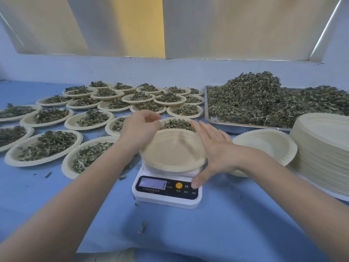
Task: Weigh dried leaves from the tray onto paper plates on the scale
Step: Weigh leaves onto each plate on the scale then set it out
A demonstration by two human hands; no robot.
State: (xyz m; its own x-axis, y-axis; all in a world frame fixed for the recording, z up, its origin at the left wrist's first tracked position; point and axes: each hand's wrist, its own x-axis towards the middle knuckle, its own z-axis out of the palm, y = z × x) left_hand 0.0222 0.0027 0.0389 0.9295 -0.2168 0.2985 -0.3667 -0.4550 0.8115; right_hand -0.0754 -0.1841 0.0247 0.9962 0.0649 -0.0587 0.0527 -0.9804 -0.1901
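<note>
Dried leaves [260,99]: heaped high in the steel tray [243,125] at your far right on the tabletop [188,224], well apart from the scale.
Filled plates [51,146]: many paper plates with leaf portions spread across the left and middle of the blue tabletop, some overlapping.
Plate stack [324,148]: tall pile of bare plates at your right edge, with one loose bare plate [264,144] leaning just beside it.
Scale [167,191]: white, in front of you; its display is lit, but you cannot read the figures.
Empty plate [171,150]: sits on the scale's platform, nothing in it.
Left hand [139,129]: your curled fingers touch the plate's far left rim; whether they pinch it you cannot tell.
Right hand [215,150]: fingers spread and released beside the plate's right rim, thumb tip down on the scale's button panel.
</note>
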